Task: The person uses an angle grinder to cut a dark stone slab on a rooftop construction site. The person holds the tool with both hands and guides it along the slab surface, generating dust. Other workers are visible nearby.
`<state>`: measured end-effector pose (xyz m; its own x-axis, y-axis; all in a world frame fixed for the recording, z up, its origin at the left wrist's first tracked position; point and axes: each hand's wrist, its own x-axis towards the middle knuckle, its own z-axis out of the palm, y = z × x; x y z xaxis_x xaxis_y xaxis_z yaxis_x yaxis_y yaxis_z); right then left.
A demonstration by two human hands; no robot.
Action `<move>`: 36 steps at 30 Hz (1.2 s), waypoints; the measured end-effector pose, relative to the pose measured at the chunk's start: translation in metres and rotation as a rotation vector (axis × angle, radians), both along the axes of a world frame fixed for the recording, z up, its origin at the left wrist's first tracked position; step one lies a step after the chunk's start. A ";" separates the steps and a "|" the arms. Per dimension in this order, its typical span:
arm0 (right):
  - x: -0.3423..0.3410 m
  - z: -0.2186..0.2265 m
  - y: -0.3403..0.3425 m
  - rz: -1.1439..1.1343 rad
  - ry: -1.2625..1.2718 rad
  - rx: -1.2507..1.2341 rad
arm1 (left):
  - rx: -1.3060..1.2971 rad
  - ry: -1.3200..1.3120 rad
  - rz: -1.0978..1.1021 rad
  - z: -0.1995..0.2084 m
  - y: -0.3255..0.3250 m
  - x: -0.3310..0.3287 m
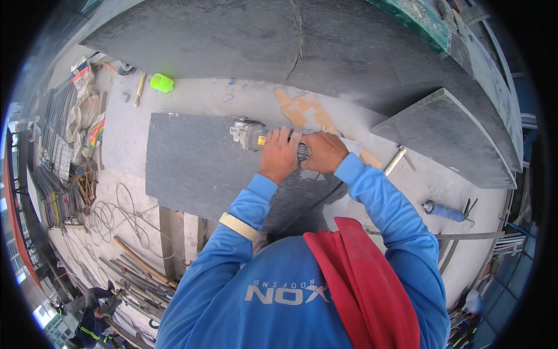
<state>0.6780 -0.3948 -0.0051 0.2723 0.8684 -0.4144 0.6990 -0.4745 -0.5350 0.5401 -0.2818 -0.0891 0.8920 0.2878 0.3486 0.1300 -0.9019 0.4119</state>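
Both my hands are wrapped round an angle grinder point(251, 138) above a dark grey slab point(195, 157). My left hand point(280, 156) grips the body just behind the metal head, and my right hand point(324, 152) closes round the rear end. The head with its disc guard points left, close to the slab's far edge; whether the disc touches the slab I cannot tell. From the grinder a dark cord point(317, 203) runs back over the slab toward my body. A roll of pale tape point(239, 227) circles my left forearm.
Large dark panels point(232, 41) stand beyond the slab, with a smaller cut panel point(447, 139) at right. A green plastic cup point(162, 82) lies far left. Nearer right is a caulking gun point(447, 211). Cables point(125, 218) and poles point(136, 273) clutter the left floor; another person point(93, 317) is at lower left.
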 end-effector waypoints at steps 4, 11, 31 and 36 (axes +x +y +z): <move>0.000 -0.005 0.001 0.013 -0.014 0.012 | 0.004 0.052 0.026 -0.002 0.000 -0.002; -0.008 -0.013 0.034 0.026 0.012 -0.003 | 0.014 0.030 0.033 -0.007 0.031 -0.013; -0.001 -0.016 0.019 0.071 -0.007 0.025 | 0.060 0.079 0.071 -0.004 0.015 -0.013; 0.007 -0.016 -0.008 0.077 -0.018 0.044 | 0.033 0.064 0.072 -0.001 -0.013 0.002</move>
<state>0.6853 -0.4032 -0.0214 0.2111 0.9042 -0.3712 0.7425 -0.3953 -0.5408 0.5421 -0.2951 -0.0899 0.8900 0.3414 0.3022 0.2202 -0.9022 0.3710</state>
